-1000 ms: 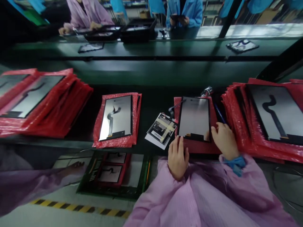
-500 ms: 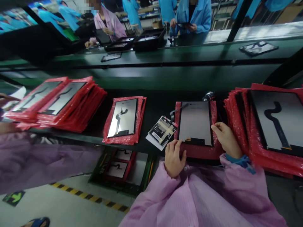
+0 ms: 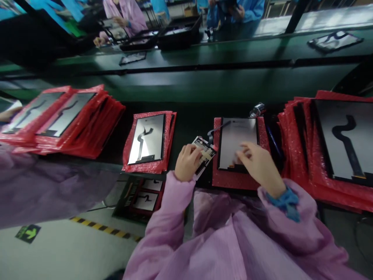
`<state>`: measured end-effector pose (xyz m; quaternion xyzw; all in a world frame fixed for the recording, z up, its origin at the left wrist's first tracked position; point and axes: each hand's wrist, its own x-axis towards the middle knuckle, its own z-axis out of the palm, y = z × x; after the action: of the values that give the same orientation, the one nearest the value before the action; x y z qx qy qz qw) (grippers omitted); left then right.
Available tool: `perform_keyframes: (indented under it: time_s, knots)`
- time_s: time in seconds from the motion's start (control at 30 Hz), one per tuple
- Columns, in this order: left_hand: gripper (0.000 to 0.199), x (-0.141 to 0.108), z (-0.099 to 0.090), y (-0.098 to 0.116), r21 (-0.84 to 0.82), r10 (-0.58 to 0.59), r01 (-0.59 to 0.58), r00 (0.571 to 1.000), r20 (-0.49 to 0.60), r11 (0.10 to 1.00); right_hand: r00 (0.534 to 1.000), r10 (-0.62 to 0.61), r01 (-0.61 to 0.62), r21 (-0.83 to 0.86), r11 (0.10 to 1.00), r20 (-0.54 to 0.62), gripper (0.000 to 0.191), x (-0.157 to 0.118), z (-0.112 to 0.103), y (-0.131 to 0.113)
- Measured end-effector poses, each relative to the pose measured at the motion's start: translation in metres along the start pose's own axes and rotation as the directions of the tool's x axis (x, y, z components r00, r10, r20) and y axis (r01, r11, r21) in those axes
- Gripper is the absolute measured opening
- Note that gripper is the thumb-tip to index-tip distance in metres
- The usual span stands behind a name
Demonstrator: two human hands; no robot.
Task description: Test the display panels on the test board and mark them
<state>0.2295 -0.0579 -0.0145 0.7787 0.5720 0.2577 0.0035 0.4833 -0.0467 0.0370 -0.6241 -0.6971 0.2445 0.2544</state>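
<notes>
My left hand [image 3: 188, 161] lies over the left side of a small circuit board [image 3: 207, 154], fingers curled and closed at its edge. The board rests on a white backing, and a dark ribbon cable [image 3: 215, 132] links it to an LCD panel [image 3: 229, 142]. That panel lies silvery back up on a red bubble-wrap bag [image 3: 224, 179]. Above the panel's lower right is my right hand [image 3: 259, 165], bent, with thumb and forefinger apart; the fingertips are blurred and hide part of the panel. I see nothing held in it.
Bagged panels stand in red stacks at left [image 3: 96, 128] and right [image 3: 305, 155]; a smaller pile [image 3: 147, 140] lies between. A metal cylinder [image 3: 257, 109] sits behind the panel. Beyond runs a green conveyor [image 3: 175, 87]. A co-worker's sleeve [image 3: 58, 190] enters from the left.
My left hand has moved left from the panel's lower edge onto the circuit board. My right hand has left the panel's right edge and moved in over its surface. The view has tilted down.
</notes>
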Motion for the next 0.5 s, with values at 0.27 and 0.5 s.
perform_keyframes:
  time_s: [0.27, 0.5]
  knots:
    - [0.026, 0.039, 0.018, -0.031, 0.055, 0.198, -0.214, 0.957, 0.212, 0.975, 0.924, 0.104, -0.173, 0.161, 0.972, 0.367, 0.018, 0.075, 0.062, -0.037]
    - [0.023, 0.045, 0.014, -0.031, 0.103, 0.211, -0.246, 0.940, 0.270, 0.964, 0.925, 0.083, -0.167, 0.200, 0.965, 0.370, 0.022, 0.077, 0.069, -0.040]
